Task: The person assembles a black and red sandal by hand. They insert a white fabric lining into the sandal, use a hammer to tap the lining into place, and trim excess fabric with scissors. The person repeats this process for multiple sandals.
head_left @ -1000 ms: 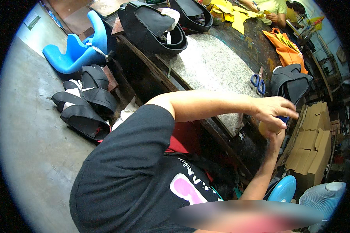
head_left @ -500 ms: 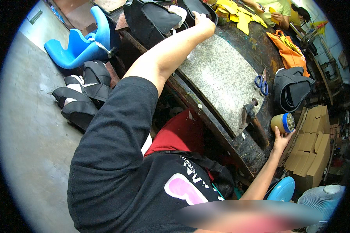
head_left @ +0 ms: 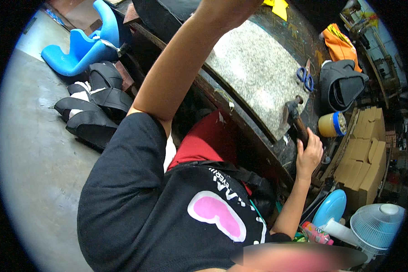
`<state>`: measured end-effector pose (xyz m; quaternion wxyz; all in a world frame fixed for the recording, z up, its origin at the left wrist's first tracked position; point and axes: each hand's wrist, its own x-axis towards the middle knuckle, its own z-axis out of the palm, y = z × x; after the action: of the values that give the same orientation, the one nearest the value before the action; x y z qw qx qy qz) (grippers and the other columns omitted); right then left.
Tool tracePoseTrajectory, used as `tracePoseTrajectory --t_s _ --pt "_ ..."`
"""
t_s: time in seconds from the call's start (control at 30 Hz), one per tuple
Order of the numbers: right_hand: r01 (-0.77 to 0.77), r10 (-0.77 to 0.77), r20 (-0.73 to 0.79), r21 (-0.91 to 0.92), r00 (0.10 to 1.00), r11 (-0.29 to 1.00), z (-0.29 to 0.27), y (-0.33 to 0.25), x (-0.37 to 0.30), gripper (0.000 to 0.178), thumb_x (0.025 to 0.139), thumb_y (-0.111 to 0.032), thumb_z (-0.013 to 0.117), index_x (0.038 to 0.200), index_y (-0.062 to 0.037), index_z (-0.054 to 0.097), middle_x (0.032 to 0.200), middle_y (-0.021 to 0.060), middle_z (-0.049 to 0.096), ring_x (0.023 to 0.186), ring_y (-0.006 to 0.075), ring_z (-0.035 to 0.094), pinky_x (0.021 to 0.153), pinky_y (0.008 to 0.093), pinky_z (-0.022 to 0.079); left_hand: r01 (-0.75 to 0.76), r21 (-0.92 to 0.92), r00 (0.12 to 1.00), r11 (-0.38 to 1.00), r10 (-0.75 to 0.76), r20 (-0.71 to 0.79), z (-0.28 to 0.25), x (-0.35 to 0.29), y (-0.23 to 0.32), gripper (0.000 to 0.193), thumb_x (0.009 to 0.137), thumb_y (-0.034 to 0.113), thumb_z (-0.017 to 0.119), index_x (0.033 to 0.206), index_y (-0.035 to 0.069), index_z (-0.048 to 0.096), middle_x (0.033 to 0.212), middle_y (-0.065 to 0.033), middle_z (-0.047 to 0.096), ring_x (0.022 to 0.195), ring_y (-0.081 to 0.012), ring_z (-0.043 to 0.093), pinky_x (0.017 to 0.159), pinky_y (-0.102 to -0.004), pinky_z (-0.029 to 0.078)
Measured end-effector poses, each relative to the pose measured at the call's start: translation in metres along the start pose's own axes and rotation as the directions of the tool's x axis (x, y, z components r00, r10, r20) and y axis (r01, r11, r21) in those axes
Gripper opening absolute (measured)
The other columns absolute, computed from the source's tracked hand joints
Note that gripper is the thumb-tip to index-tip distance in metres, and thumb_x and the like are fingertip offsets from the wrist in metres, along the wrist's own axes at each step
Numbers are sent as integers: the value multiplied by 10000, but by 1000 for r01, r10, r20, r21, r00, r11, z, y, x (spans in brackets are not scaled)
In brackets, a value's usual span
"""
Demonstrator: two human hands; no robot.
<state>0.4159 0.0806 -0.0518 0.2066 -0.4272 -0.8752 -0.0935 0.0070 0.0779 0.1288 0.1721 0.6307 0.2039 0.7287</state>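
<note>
Glossy stone slab [head_left: 258, 63], hammer [head_left: 293, 109] of dull metal and wood, smooth translucent jar [head_left: 326, 125], matt cloth T-shirt [head_left: 127, 195], plastic-handled scissors [head_left: 305, 78]

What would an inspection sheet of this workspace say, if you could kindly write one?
Surface: dark, marked table bearing a speckled pale slab.
Work items: hammer, its head at the slab's edge; blue-handled scissors and blue-rimmed jar nearby.
Clutter: black pieces heaped at left; orange bag at the table's far right.
Hands: right hand at the hammer's handle, grip unclear; left hand cut off by the upper edge.
Cables: nothing seen.
Surroundings: cardboard boxes, pale-blue fan, blue foam-like piece.
</note>
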Motion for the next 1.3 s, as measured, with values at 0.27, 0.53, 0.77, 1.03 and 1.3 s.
tracePoseTrajectory --t_s 0.27,0.53,0.77,1.03,1.3 --pt "-357 368 22 310 929 881 -16 19 -19 322 1001 -249 611 1277 -93 664 924 84 705 719 204 653 693 365 524 541 -698 642 470 -766 -18 -9 -162 -116 482 1018 556 472 1081 104 625 800 5 564 763 -134 579 712 -304 479" --pt "-139 385 -32 902 922 409 -68 -11 11 517 1033 -239 629 1507 -94 482 851 7 609 687 51 534 561 178 435 455 563 887 690 -299 -351 -18 -175 -129 833 962 503 561 1486 -111 354 1500 -335 410 1447 -410 358 1204 -427 265" --pt "-283 235 241 189 942 940 -21 -76 71 445 989 -351 642 1428 -315 581 1124 158 726 914 363 719 759 402 570 473 572 881 670 -354 -314 -20 -180 -122 729 977 519 500 1424 -55 454 1356 -303 543 1308 -404 505 1128 -423 352" --pt "0 198 -224 661 954 750 -30 -51 78 425 987 -290 676 1404 -225 626 1218 81 735 992 173 735 829 328 559 440 562 896 700 -307 -320 -14 -182 -117 657 993 482 489 1403 -31 475 1339 -286 554 1290 -394 518 1118 -425 357" --pt "-139 119 72 415 990 899 -33 -49 64 401 963 -404 678 1346 -286 668 1156 150 730 1032 279 731 844 354 551 477 501 875 722 -337 -347 -14 -182 -115 652 990 476 490 1384 -42 499 1316 -275 576 1277 -376 529 1116 -416 360"
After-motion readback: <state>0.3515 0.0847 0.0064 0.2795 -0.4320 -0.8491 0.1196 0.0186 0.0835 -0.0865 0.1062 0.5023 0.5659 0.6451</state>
